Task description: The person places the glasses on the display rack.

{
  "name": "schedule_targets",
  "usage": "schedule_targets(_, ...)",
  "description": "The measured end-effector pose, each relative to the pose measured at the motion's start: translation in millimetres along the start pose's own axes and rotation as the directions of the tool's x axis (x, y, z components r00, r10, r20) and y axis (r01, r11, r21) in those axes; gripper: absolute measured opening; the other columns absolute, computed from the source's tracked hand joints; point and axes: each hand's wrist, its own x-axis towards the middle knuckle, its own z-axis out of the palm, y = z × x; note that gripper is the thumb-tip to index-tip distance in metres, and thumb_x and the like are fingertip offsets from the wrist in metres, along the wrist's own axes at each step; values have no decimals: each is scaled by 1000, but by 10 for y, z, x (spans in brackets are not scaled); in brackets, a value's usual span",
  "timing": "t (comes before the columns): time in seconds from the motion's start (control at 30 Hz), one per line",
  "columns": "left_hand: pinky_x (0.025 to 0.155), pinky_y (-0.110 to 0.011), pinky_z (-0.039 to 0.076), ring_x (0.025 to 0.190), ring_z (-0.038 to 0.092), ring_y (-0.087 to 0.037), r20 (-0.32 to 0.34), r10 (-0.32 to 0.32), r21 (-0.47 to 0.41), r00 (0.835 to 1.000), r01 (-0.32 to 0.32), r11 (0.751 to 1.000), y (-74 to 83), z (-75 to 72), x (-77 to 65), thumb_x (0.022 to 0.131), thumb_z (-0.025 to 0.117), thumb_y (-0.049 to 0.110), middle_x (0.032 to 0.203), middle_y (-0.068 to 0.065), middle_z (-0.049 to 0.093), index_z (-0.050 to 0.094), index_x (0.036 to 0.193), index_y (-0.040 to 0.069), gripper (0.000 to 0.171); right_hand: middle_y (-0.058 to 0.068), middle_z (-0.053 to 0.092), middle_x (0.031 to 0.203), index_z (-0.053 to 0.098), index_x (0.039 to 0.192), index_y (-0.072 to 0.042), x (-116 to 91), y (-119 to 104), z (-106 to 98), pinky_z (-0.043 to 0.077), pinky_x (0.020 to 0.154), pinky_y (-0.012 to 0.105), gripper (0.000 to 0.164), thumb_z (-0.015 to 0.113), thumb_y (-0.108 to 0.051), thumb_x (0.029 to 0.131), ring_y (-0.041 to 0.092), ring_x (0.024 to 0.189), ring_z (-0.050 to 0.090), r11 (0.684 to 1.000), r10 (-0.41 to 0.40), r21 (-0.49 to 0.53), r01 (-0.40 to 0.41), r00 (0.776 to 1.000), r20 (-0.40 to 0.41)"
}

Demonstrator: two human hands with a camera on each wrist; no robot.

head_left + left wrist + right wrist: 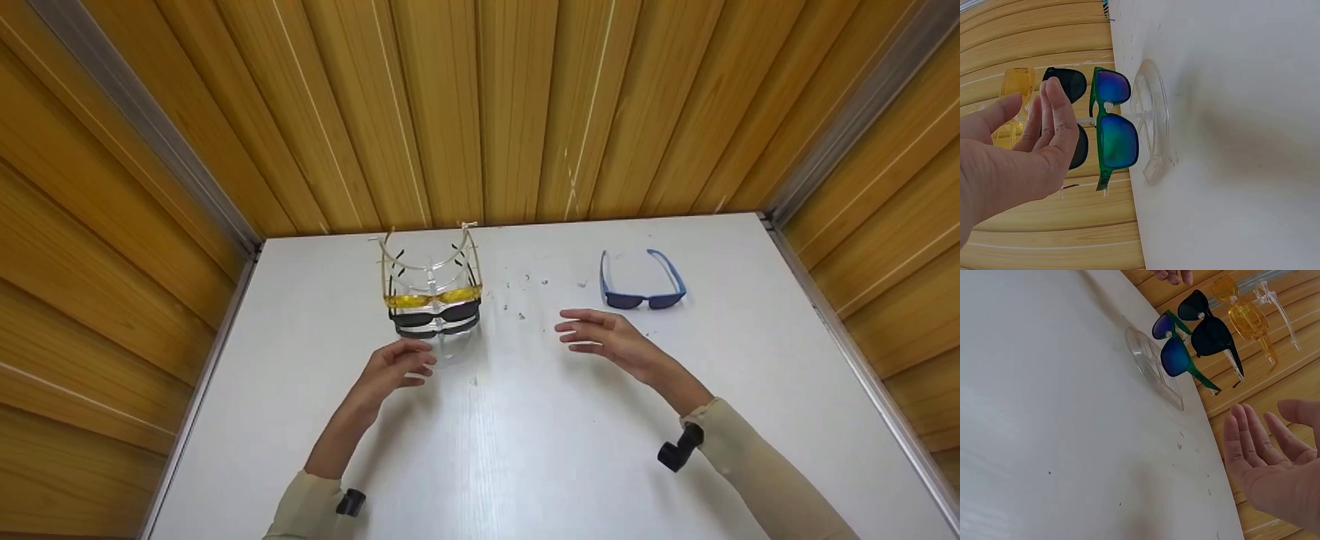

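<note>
A clear stand point(1154, 368) on the white table holds three pairs of sunglasses, one above another. Yellow ones point(433, 299) sit highest, black ones point(1213, 336) come below, and a green-framed pair point(1120, 140) with blue mirrored lenses hangs lowest. My left hand point(391, 373), fingers loosely bent and holding nothing, hovers at the near left of the stand. To the stand's right, my right hand point(611, 341) is raised over the table with its fingers extended, also holding nothing. Blue-framed sunglasses point(643, 300) with dark lenses lie just beyond it, temples unfolded.
A bare clear arm point(1280, 312) tops the stand. Small dark specks point(522, 316) dot the table between the stand and the blue pair. Wood-patterned panels point(517, 112) rise behind the white table point(510, 450) and along both sides.
</note>
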Motion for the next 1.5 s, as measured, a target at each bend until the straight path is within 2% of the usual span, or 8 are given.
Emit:
schedule_targets(0.17,86,-32,62,91,70,-15,52,12,-9,999,-12,1000,-61,152,65,100,64,16,102,-2,74,66,123,0,28,11,64,141,49,149,-3,-73,58,-159,55,106,29,49,58,-23,105,15,122,66,1000,8,10,-8,999,-33)
schedule_targets(0.37,85,-32,62,90,71,-14,124,19,-41,992,-14,999,-123,339,163,101,63,16,101,-1,74,64,124,-3,30,4,67,137,47,150,-3,-190,118,-360,55,104,25,50,57,-23,106,11,120,67,999,28,21,-26,996,-81)
schedule_targets(0.63,85,-32,62,88,72,-14,192,26,-84,981,-10,996,-191,589,277,100,61,16,98,1,73,59,128,-9,37,-3,71,130,59,140,-14,-415,161,-567,55,104,25,34,55,-19,107,13,122,66,991,41,130,-27,994,-105)
schedule_targets(0.9,96,-46,61,93,74,-20,240,14,-106,971,12,994,-221,912,486,100,58,12,103,-6,75,59,129,-9,35,-6,72,127,61,138,-16,-583,152,-843,56,102,25,32,53,-19,107,11,119,68,996,12,94,3,987,-160)
schedule_targets(1.07,97,-47,60,98,74,-25,262,9,-111,965,21,994,-185,1187,648,100,58,13,105,-9,76,59,130,-7,36,-7,73,124,61,138,-16,-609,185,-1057,57,100,23,33,57,-22,106,9,116,69,997,61,67,-46,970,-235)
schedule_targets(1.33,98,-45,60,108,73,-34,292,-22,-118,956,59,991,-92,1673,910,99,60,12,112,-15,76,58,132,-7,38,-7,75,118,63,135,-17,-734,316,-1386,57,99,24,31,60,-20,104,8,111,71,990,118,111,-86,941,-318)
schedule_targets(1.5,100,-45,59,112,71,-35,282,-30,-108,959,63,992,19,1893,1096,99,60,12,120,-20,73,59,133,-3,37,-9,76,114,42,153,-1,-751,338,-1561,58,98,22,54,59,-18,105,6,108,71,985,158,124,-120,919,-361)
